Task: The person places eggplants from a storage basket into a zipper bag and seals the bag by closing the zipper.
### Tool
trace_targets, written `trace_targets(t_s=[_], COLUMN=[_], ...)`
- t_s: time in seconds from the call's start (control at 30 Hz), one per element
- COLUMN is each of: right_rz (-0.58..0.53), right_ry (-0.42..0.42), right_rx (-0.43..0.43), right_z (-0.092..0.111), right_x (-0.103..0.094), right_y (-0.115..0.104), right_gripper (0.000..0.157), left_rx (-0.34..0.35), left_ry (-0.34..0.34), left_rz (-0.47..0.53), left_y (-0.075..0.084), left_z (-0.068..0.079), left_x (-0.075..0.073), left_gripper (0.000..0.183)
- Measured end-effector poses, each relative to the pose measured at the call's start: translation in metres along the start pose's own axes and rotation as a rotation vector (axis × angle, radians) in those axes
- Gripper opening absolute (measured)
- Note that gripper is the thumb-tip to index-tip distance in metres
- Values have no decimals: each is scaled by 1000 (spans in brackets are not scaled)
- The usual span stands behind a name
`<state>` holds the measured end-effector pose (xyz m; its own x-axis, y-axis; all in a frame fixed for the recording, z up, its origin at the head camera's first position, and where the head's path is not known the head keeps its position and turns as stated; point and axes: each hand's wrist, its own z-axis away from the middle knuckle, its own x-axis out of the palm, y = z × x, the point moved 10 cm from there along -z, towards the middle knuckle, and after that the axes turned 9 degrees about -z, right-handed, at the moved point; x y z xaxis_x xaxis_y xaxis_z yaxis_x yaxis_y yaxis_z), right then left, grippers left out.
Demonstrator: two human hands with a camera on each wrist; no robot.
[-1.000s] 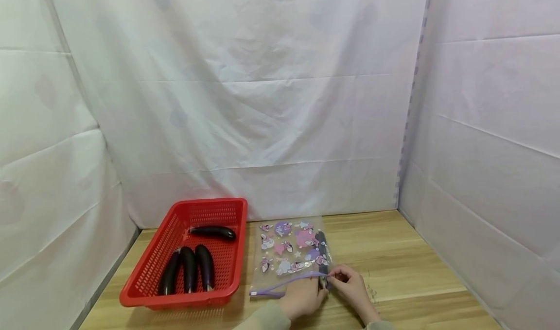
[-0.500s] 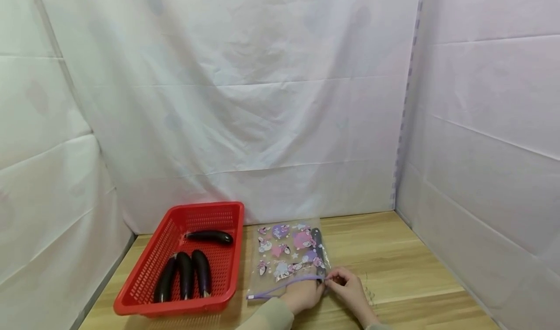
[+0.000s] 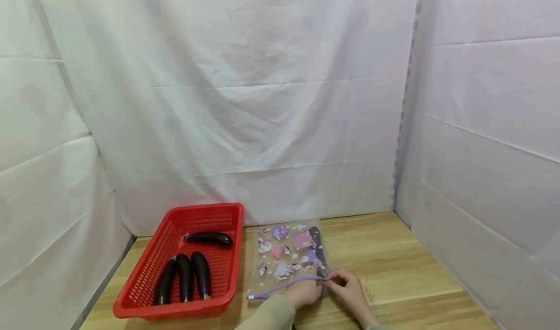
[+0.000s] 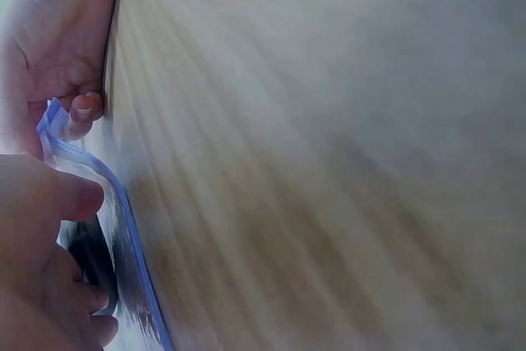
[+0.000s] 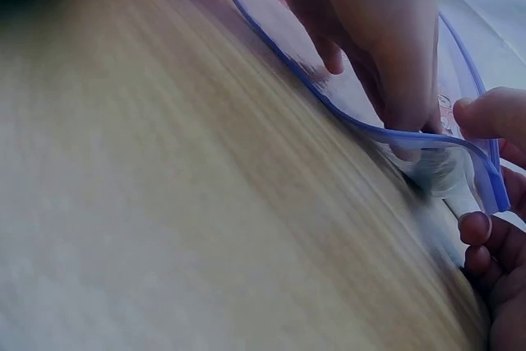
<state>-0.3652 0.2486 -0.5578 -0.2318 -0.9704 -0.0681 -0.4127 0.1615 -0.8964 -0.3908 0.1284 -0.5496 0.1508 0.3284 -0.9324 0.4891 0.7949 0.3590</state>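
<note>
A clear zip bag [image 3: 273,267] with pink and purple cartoon prints lies flat, its purple zip edge towards me. Inside, along its right side, lies a dark eggplant [image 3: 316,235], partly covered by the prints. My left hand [image 3: 305,292] is in the bag's mouth, fingers curled around the eggplant's near end; in the left wrist view the dark eggplant [image 4: 97,265] shows between thumb and fingers. At the right end of the zip edge, my right hand [image 3: 350,291] pinches the bag's corner. The right wrist view shows the purple zip edge [image 5: 329,104] spread apart around the left hand.
To the left stands a red plastic basket [image 3: 238,267] with several eggplants [image 3: 185,276] in it. A white zip slider [image 3: 251,297] sits at the bag's left corner. White cloth [image 3: 262,126] hangs behind and on both sides of the wooden table [image 3: 393,262].
The eggplant has slid slightly farther into the bag, and the left hand has followed it under the zip edge. The right hand keeps its pinch. The head view has shifted slightly.
</note>
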Motion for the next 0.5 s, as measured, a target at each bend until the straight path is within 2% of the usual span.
trace_targets(t_s=[0.13,0.23,0.37,0.5], right_rz=[-6,-11,-9,5], right_ry=[-3,-16,-22,-13], right_rx=[24,7,4,59], right_z=[0,0,-1,-1], right_x=[-2,-2,-1,-2], right_y=[11,12,12,14], right_gripper=[17,17,18,18], left_rx=[8,18,16,31], left_ry=[3,-7,-60,-103], left_rz=[-29,-62,-109,-151], left_y=[1,1,-2,-5], left_z=[9,17,27,36], left_x=[-1,1,5,7], left_gripper=[20,22,41,53])
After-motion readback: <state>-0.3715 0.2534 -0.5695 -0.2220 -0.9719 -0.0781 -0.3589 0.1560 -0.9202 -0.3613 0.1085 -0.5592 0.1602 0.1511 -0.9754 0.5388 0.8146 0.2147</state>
